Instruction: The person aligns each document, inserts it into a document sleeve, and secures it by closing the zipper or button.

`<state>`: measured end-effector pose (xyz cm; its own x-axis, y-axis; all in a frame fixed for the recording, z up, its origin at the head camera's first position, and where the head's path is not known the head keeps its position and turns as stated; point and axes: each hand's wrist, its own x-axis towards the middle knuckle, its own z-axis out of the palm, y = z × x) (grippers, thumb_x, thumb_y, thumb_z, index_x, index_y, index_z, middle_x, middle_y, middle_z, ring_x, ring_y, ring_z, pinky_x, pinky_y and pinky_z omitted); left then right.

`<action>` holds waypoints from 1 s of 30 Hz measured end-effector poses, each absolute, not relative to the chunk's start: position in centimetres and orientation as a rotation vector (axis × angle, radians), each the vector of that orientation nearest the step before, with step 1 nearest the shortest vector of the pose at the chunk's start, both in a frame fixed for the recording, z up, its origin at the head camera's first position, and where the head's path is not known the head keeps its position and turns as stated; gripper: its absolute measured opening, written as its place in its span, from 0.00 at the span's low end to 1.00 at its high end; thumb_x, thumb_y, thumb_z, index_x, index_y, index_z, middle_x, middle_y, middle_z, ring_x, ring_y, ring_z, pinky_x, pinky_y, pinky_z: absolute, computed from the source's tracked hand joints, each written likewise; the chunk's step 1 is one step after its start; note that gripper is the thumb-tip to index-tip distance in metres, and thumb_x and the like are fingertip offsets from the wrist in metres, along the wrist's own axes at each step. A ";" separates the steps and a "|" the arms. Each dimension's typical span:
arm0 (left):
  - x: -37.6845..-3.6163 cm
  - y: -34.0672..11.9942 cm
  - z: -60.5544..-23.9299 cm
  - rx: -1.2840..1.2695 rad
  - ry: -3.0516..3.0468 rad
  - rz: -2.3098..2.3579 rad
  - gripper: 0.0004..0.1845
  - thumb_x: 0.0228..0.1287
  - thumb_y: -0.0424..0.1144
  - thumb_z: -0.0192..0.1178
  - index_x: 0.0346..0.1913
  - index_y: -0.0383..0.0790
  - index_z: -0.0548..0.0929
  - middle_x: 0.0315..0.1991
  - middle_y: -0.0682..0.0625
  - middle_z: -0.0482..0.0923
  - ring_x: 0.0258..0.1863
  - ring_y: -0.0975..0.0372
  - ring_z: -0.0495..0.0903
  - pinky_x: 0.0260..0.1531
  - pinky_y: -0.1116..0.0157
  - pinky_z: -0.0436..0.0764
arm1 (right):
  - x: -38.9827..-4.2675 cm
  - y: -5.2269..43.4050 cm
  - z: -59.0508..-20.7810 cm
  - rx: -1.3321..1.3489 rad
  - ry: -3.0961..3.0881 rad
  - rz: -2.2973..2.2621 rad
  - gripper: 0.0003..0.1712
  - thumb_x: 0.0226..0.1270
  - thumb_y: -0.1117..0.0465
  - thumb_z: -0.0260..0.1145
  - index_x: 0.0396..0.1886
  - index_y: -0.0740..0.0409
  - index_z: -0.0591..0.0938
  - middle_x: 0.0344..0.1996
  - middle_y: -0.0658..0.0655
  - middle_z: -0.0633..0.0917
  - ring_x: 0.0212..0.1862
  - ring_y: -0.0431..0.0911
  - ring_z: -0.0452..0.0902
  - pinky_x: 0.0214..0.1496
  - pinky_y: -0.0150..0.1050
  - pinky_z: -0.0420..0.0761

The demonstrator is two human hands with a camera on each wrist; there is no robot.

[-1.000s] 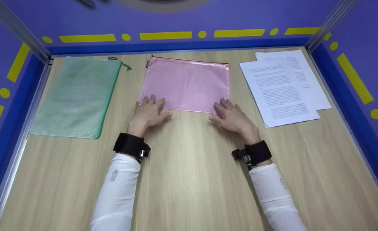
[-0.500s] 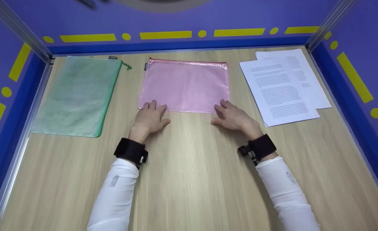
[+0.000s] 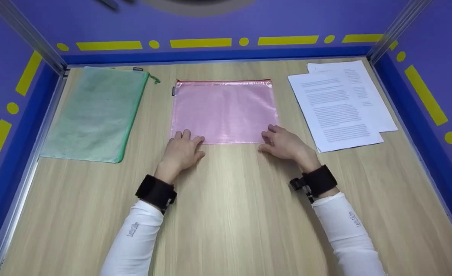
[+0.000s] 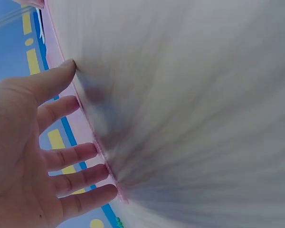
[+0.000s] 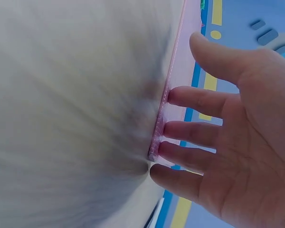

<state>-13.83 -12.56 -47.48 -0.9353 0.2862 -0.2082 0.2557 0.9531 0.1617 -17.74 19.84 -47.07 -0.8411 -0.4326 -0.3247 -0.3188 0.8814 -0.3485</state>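
A pink translucent zipper pouch (image 3: pixel 226 109) lies flat on the table, its red zipper along the far edge and a small dark tag at the left. My left hand (image 3: pixel 181 153) touches its near left corner with spread fingertips. At the near right corner, my right hand (image 3: pixel 285 143) rests its fingertips on the pouch. In the left wrist view, the fingers of the left hand (image 4: pixel 47 152) are nearly straight along the pouch's pink edge (image 4: pixel 88 118). The right wrist view has the right hand (image 5: pixel 237 123) with extended fingertips on the edge and the thumb apart.
A green mesh zipper pouch (image 3: pixel 95 115) with a green zipper cord lies at the left of the wooden table (image 3: pixel 226 214). Printed paper sheets (image 3: pixel 337 111) lie in two overlapping stacks at the right. Purple-blue walls (image 3: pixel 226 23) with yellow marks bound the back and sides.
The pink pouch has slid toward the person and straightened, its far edge now nearly level. Both hands have moved back with it, fingertips staying on its near corners.
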 end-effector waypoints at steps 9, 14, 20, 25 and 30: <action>-12.9 -12.5 -47.6 0.369 2.905 0.247 0.26 0.70 0.54 0.57 0.67 0.48 0.76 0.60 0.37 0.73 0.58 0.42 0.73 0.53 0.45 0.77 | -17.7 20.1 -47.3 -0.616 2.779 -0.403 0.28 0.70 0.45 0.62 0.59 0.61 0.81 0.64 0.69 0.76 0.64 0.65 0.73 0.66 0.60 0.74; -13.3 -13.1 -47.9 0.339 2.922 0.355 0.26 0.70 0.53 0.57 0.66 0.43 0.76 0.66 0.35 0.70 0.66 0.40 0.69 0.62 0.41 0.73 | -18.5 20.3 -47.6 -0.600 2.808 -0.440 0.31 0.71 0.46 0.62 0.66 0.59 0.76 0.66 0.69 0.75 0.66 0.65 0.71 0.68 0.60 0.72; -15.3 -13.6 -48.0 0.337 2.874 0.386 0.31 0.72 0.53 0.55 0.71 0.41 0.69 0.74 0.31 0.58 0.75 0.36 0.56 0.70 0.37 0.61 | -19.7 20.4 -48.0 -0.589 2.815 -0.406 0.36 0.71 0.47 0.61 0.74 0.57 0.67 0.75 0.71 0.61 0.76 0.67 0.55 0.74 0.62 0.64; -16.1 -13.8 -48.2 0.319 2.862 0.374 0.32 0.72 0.53 0.54 0.72 0.40 0.67 0.73 0.31 0.59 0.74 0.37 0.58 0.69 0.37 0.63 | -20.2 19.8 -48.1 -0.616 2.775 -0.288 0.35 0.74 0.48 0.57 0.76 0.55 0.64 0.76 0.73 0.56 0.77 0.70 0.50 0.71 0.65 0.66; -15.8 -13.6 -48.2 0.322 2.877 0.367 0.30 0.72 0.51 0.54 0.71 0.39 0.69 0.71 0.32 0.63 0.72 0.38 0.61 0.67 0.38 0.67 | -19.9 19.8 -47.8 -0.639 2.761 -0.274 0.32 0.75 0.49 0.55 0.73 0.56 0.68 0.73 0.74 0.62 0.74 0.71 0.57 0.73 0.63 0.64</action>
<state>-15.76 -13.63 -48.24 -0.9510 0.2425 -0.1915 0.1867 0.9448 0.2694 -19.91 19.77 -47.83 -0.8583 -0.4539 -0.2395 -0.3980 0.8833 -0.2476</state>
